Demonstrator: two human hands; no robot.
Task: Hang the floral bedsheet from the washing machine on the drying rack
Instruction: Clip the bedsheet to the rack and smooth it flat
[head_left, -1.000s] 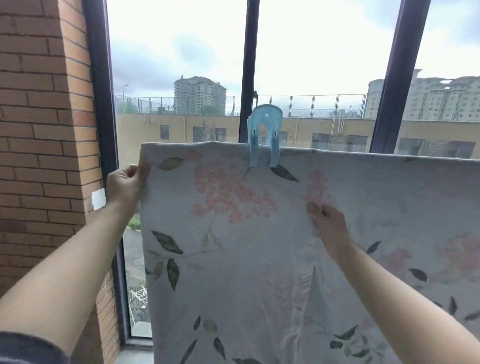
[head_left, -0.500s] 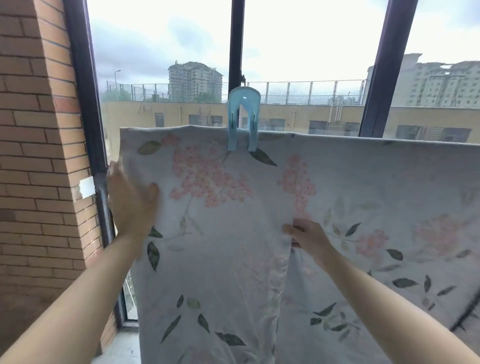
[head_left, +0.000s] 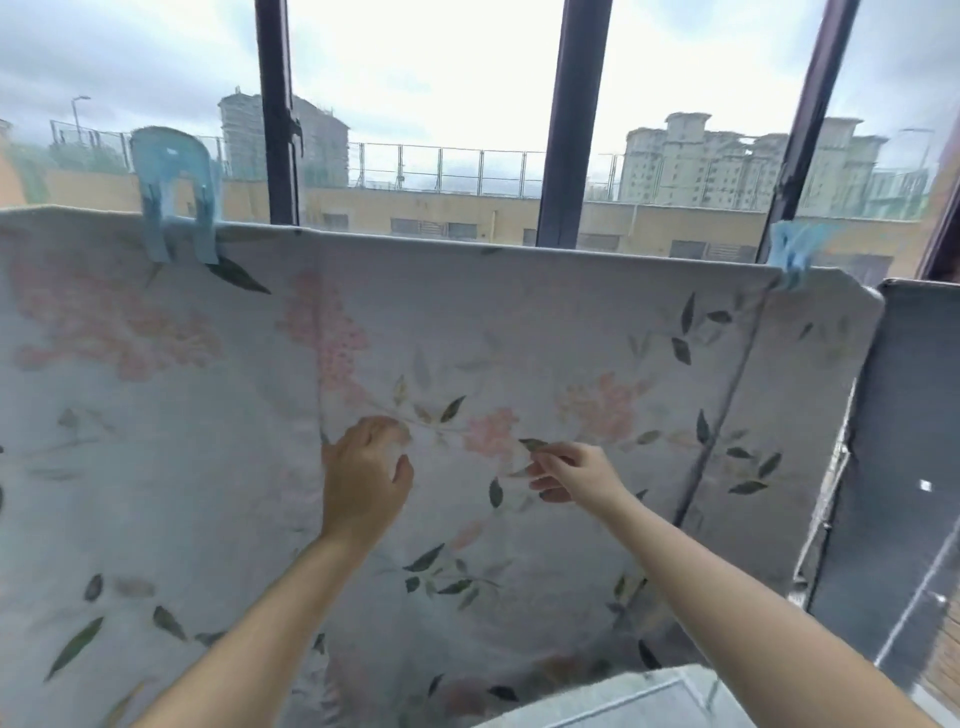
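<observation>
Already the bedsheet (head_left: 519, 322) hangs over the top bar of the drying rack, which is hidden under the fold, and it drops as a broad curtain in front of the window (head_left: 569, 130). One blue clip (head_left: 174, 208) grips the top edge at the far left and a second clip (head_left: 792, 257) holds it near the right corner, just beside a dark grey panel (head_left: 909, 441). The left hand (head_left: 363, 483) lies against the middle of the cloth next to a vertical crease, thumb spread; its fingertips are blurred, so I cannot tell whether it grips the fabric or only presses it. The right hand (head_left: 571, 475), a little to the right, appears to pinch a small bit of cloth between thumb and fingers. The sheet looks thin, soft and limp, probably weighed down by damp, so it should sag, cling and bunch rather than keep any shape. Smoothing it likely works best by holding an edge or hem and drawing outward and down, not tugging the middle. Pulling hard near the clips could drag the top edge off the bar.
</observation>
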